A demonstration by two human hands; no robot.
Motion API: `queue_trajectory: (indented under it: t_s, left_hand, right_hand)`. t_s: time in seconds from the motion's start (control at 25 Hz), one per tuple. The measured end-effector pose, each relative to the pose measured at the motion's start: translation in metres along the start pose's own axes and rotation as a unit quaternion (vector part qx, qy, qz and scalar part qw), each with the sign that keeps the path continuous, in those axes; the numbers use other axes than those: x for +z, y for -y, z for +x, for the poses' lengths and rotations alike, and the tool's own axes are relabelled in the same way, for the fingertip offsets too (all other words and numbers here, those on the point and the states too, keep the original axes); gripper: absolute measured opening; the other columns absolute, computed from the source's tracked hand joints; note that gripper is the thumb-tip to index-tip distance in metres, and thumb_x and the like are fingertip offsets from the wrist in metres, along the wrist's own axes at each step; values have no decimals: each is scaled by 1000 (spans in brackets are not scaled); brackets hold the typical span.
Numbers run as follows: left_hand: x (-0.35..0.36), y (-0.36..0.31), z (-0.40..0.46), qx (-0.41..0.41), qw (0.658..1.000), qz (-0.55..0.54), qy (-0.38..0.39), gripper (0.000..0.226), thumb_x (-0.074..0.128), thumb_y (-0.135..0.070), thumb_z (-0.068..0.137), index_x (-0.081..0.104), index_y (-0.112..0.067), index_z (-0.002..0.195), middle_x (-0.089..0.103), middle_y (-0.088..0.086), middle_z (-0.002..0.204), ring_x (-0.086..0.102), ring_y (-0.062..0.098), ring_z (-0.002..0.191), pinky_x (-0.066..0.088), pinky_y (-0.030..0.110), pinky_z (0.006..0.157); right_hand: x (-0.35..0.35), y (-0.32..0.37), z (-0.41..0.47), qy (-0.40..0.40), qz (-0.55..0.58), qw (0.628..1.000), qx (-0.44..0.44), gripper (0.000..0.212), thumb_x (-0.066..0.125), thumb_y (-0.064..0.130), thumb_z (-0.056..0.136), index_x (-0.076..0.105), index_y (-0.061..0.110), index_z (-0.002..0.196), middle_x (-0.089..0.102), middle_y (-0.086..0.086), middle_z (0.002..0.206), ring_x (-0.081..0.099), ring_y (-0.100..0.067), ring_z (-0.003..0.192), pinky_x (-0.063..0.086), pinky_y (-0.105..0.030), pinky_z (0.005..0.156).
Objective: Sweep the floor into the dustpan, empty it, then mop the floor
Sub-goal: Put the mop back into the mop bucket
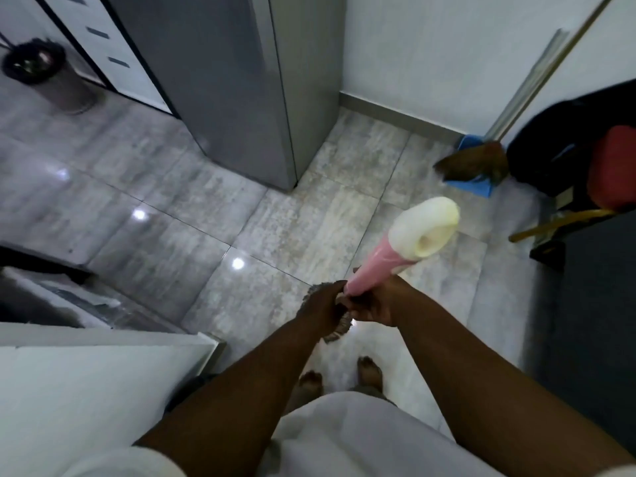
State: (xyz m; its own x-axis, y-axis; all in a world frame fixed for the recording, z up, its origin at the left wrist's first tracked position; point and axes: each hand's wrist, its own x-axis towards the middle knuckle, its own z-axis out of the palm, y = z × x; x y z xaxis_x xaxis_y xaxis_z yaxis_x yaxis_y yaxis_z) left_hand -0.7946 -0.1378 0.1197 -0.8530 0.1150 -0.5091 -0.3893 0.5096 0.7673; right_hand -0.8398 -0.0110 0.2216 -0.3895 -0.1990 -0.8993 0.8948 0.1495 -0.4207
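Pink-handled mop (370, 266) is gripped by both the left hand (323, 304) and the right hand (377, 302) above the tiled floor (206, 201), broom (475, 163) and dustpan (481, 185) parked by the wall, so mopping seems underway, needing its head lowered next.

Pink-and-cream mop (395, 246), blue dustpan (475, 180), grey streaked floor tiles (172, 201), silver fridge (223, 80).

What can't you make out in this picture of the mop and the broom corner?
- Mop head, head view: mostly hidden behind both hands.
- Each hand's grip, left hand, right hand: fingers overlap, blurred.
- Broom and dustpan: motion-blurred; dirt unreadable.
- Broom handle top: cut off by top edge.
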Motion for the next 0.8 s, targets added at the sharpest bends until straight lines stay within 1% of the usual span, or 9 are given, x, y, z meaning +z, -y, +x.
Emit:
queue_trajectory:
  t_s: [0.08, 0.2, 0.28, 0.32, 0.36, 0.44, 0.6, 0.72, 0.8]
  left_hand:
    - [-1, 0, 4, -10, 999, 38, -34, 32, 55, -28, 97, 58, -20, 127, 65, 3, 122, 60, 18, 105, 44, 25, 85]
    - [-11, -1, 17, -32, 997, 31, -63, 27, 55, -37, 96, 60, -27, 120, 65, 0, 111, 55, 9, 88, 42, 16, 70]
    - [-18, -6, 26, -40, 997, 30, -67, 20, 55, -31, 97, 60, -25, 115, 61, 1, 100, 53, 7, 74, 40, 4, 56]
    - [-20, -9, 29, -44, 996, 28, -72, 21, 54, -28, 98, 59, -21, 117, 60, 0, 98, 53, 8, 71, 40, 2, 56]
    - [-22, -9, 33, -47, 995, 44, -80, 25, 52, -25, 99, 58, -17, 122, 59, -2, 98, 54, 9, 73, 42, 4, 62]
    - [-23, -10, 35, -66, 993, 47, -81, 32, 47, -22, 101, 54, -14, 131, 57, -3, 98, 57, 10, 76, 45, 8, 70]
    - [-24, -13, 37, -72, 989, 102, -77, 39, 44, -27, 102, 49, -16, 139, 64, 7, 117, 51, 2, 73, 36, 8, 57]
    - [-26, -17, 37, -74, 991, 82, -81, 42, 43, -32, 102, 46, -16, 140, 64, 7, 123, 51, 1, 74, 32, 4, 53]
    - [-26, -22, 35, -84, 990, 90, -69, 44, 42, -34, 102, 43, -16, 142, 63, 7, 124, 51, 4, 75, 36, 8, 57]
  right_hand:
    - [-6, 8, -4, -58, -107, 990, -67, 25, 46, 6, 92, 56, -5, 111, 61, -23, 75, 57, -28, 49, 53, -33, 49]
    - [-17, 22, -11, -127, -173, 944, -252, 19, 48, 7, 88, 63, 15, 97, 69, -11, 82, 65, -22, 57, 60, -40, 59]
    - [-21, 29, -16, -93, -278, 879, -376, 26, 58, 14, 79, 64, 34, 93, 69, 12, 88, 67, -3, 76, 58, -26, 72]
    - [-20, 30, -17, -67, -329, 848, -410, 29, 63, 21, 76, 63, 40, 98, 68, 19, 92, 64, 2, 87, 54, -19, 75]
    - [-17, 30, -14, -50, -364, 828, -424, 31, 68, 28, 75, 62, 39, 103, 66, 21, 96, 62, 3, 94, 52, -17, 77]
    - [-11, 31, -5, -53, -375, 822, -425, 32, 71, 38, 77, 62, 31, 107, 67, 18, 95, 63, 3, 92, 52, -20, 77]
    - [-3, 30, 10, -84, -382, 800, -456, 26, 68, 37, 83, 62, 19, 101, 72, 5, 90, 68, -8, 77, 55, -23, 71]
    - [-3, 36, 10, -79, -397, 792, -457, 27, 67, 37, 85, 61, 17, 103, 72, 2, 92, 68, -10, 79, 56, -23, 71]
    - [-3, 38, 9, -69, -402, 790, -457, 28, 67, 35, 87, 61, 15, 105, 72, 0, 94, 68, -13, 84, 56, -27, 76]
